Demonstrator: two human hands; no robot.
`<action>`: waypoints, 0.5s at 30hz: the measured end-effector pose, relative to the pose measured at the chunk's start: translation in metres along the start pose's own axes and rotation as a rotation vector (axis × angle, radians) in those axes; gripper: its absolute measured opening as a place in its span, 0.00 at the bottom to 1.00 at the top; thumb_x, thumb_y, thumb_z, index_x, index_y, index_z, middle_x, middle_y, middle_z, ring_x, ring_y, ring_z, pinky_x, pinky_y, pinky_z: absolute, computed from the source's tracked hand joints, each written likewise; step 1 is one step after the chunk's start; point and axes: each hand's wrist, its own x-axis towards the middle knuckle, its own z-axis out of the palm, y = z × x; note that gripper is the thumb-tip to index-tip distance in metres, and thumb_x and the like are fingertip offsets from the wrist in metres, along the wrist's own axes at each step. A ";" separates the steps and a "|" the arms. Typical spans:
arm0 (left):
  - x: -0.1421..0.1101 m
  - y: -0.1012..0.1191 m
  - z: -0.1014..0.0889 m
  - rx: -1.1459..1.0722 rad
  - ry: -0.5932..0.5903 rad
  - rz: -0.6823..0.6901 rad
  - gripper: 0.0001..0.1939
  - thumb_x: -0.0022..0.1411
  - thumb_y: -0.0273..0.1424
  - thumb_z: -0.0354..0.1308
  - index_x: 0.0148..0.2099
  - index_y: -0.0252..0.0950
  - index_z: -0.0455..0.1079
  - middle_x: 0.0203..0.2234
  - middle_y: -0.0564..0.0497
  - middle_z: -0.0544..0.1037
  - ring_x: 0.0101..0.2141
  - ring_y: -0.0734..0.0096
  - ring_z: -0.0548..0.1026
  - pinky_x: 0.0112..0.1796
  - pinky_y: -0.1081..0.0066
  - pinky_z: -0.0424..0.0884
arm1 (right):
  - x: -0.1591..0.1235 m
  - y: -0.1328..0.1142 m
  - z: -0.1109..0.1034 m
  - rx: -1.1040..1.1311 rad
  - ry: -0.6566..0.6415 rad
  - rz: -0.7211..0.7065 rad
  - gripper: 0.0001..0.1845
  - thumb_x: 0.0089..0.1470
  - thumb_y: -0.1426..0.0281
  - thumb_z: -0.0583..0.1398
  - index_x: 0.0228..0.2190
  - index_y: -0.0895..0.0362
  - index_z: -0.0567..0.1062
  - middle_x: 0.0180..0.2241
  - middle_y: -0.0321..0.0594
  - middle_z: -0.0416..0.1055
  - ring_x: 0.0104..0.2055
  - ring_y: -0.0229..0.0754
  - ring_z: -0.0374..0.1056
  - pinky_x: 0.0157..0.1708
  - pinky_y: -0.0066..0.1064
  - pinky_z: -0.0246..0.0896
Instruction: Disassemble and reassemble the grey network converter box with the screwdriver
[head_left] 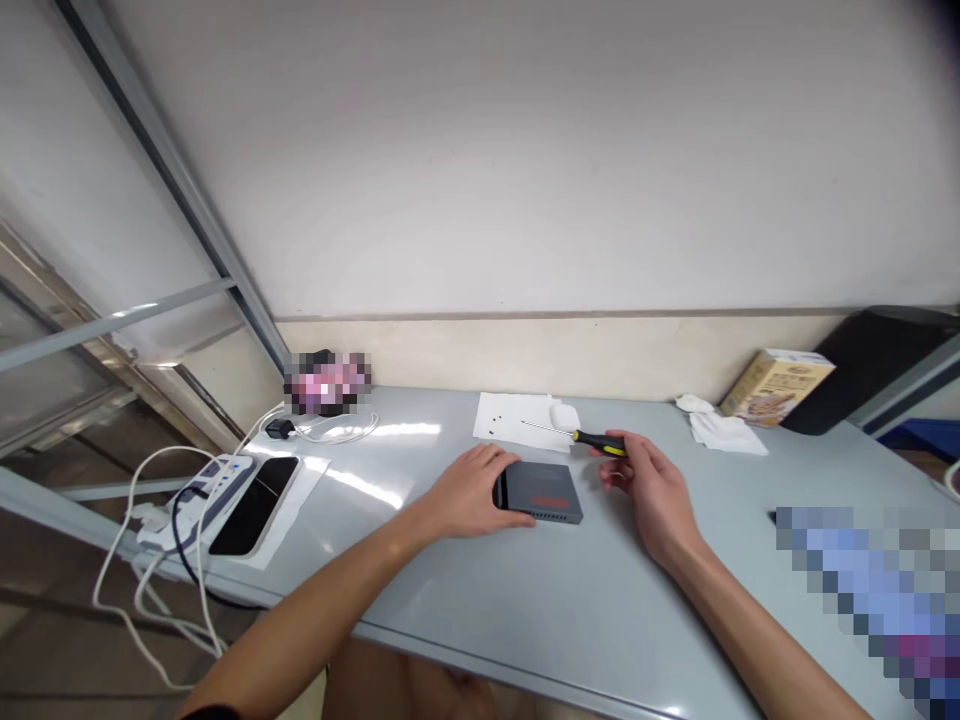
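A small dark grey box (pixel 546 492) with a red label and a row of ports on its front lies on the grey table (pixel 525 590). My left hand (pixel 474 493) rests on the box's left end, fingers curled around it. My right hand (pixel 651 488) is just right of the box and grips a screwdriver (pixel 581 437) with a black and yellow handle; its thin shaft points left over a white paper sheet (pixel 514 418) bearing a few tiny dark specks.
A black phone (pixel 253 505) and a white power strip (pixel 206 487) with cables lie at the table's left edge. A charger and white cable (pixel 322 430) sit behind them. Tissues (pixel 726 432), a cardboard box (pixel 776 387) and a black bin (pixel 874 365) stand at the back right.
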 end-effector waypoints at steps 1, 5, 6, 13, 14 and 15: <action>0.000 0.001 0.001 0.000 -0.005 0.018 0.40 0.55 0.52 0.73 0.65 0.44 0.67 0.56 0.42 0.73 0.55 0.47 0.72 0.56 0.51 0.71 | -0.001 0.001 0.001 0.011 -0.029 0.004 0.31 0.46 0.42 0.69 0.40 0.54 0.80 0.33 0.42 0.81 0.25 0.39 0.68 0.25 0.33 0.66; -0.003 0.000 -0.005 0.000 -0.071 0.108 0.41 0.60 0.50 0.69 0.71 0.45 0.62 0.58 0.42 0.72 0.57 0.48 0.70 0.59 0.50 0.68 | -0.008 0.002 0.006 0.016 -0.137 0.003 0.32 0.46 0.40 0.69 0.41 0.53 0.79 0.35 0.44 0.82 0.30 0.44 0.74 0.31 0.37 0.72; -0.004 0.000 -0.007 0.005 -0.081 0.115 0.41 0.61 0.49 0.69 0.71 0.45 0.62 0.58 0.41 0.72 0.58 0.48 0.70 0.59 0.50 0.68 | -0.010 0.002 0.007 0.007 -0.158 -0.002 0.33 0.47 0.40 0.69 0.41 0.53 0.79 0.34 0.44 0.82 0.31 0.46 0.75 0.33 0.38 0.73; -0.002 -0.002 -0.008 0.051 -0.071 0.104 0.44 0.59 0.55 0.68 0.72 0.48 0.62 0.56 0.42 0.73 0.57 0.48 0.71 0.59 0.51 0.68 | -0.019 0.000 0.010 -0.171 -0.254 -0.052 0.35 0.50 0.35 0.63 0.42 0.53 0.78 0.26 0.41 0.80 0.33 0.48 0.79 0.44 0.41 0.72; -0.001 -0.002 -0.009 0.064 -0.074 0.104 0.45 0.58 0.56 0.68 0.72 0.48 0.62 0.55 0.43 0.74 0.55 0.49 0.72 0.58 0.52 0.69 | -0.019 0.000 0.010 -0.201 -0.262 -0.067 0.35 0.52 0.35 0.62 0.42 0.53 0.78 0.27 0.41 0.80 0.34 0.48 0.79 0.44 0.41 0.72; -0.001 -0.002 -0.010 0.078 -0.077 0.108 0.46 0.58 0.57 0.68 0.72 0.47 0.62 0.53 0.43 0.74 0.54 0.49 0.73 0.57 0.53 0.70 | -0.019 0.000 0.010 -0.227 -0.270 -0.083 0.34 0.53 0.35 0.61 0.42 0.53 0.77 0.27 0.41 0.80 0.34 0.49 0.79 0.45 0.41 0.72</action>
